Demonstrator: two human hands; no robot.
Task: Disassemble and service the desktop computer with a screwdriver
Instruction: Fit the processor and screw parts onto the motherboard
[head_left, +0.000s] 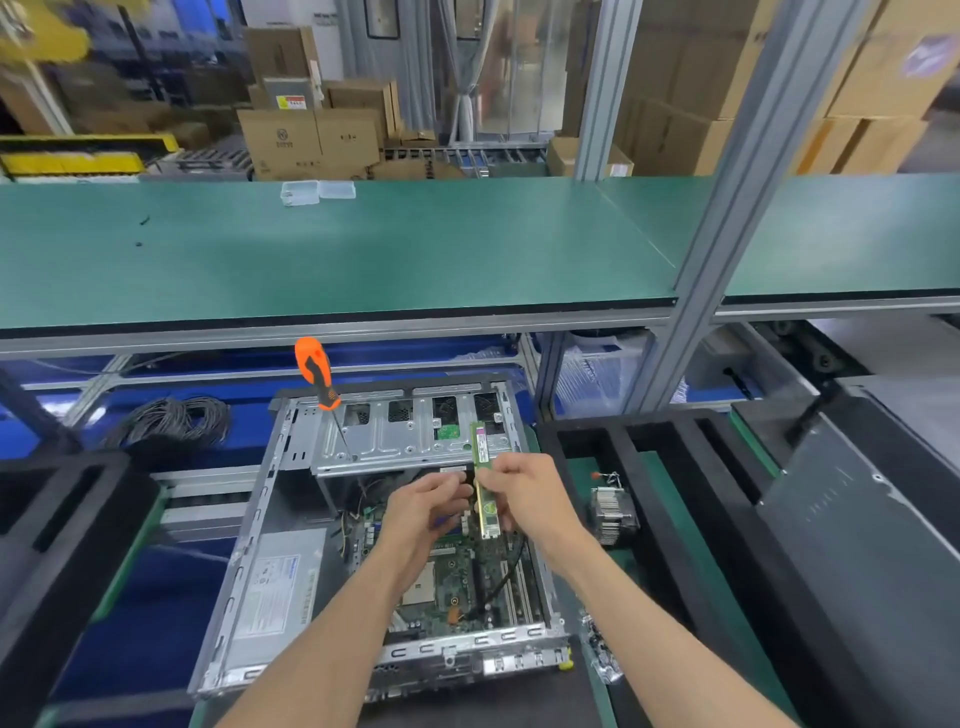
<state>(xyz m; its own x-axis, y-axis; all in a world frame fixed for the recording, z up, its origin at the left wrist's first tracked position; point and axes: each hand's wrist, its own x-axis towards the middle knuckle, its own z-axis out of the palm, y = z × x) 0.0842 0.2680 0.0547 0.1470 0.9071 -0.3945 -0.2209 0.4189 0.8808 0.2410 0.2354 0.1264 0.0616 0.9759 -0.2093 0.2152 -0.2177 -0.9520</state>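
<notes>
An open desktop computer case (249, 545) lies flat in front of me, its motherboard (457, 577) and silver power supply (275, 587) exposed. My right hand (524, 493) pinches a green memory stick (484, 478) and holds it upright above the motherboard. My left hand (423, 512) has curled fingers touching the stick's left side. An orange-handled screwdriver (317, 374) stands tilted, its tip resting on the metal drive cage (405, 441).
A heatsink with fan (613, 512) sits right of the case on the green mat. Black foam trays (675, 467) flank the case. A coil of cable (171, 421) lies at the back left. A green shelf (363, 249) carrying a clear plastic box (301, 192) overhangs.
</notes>
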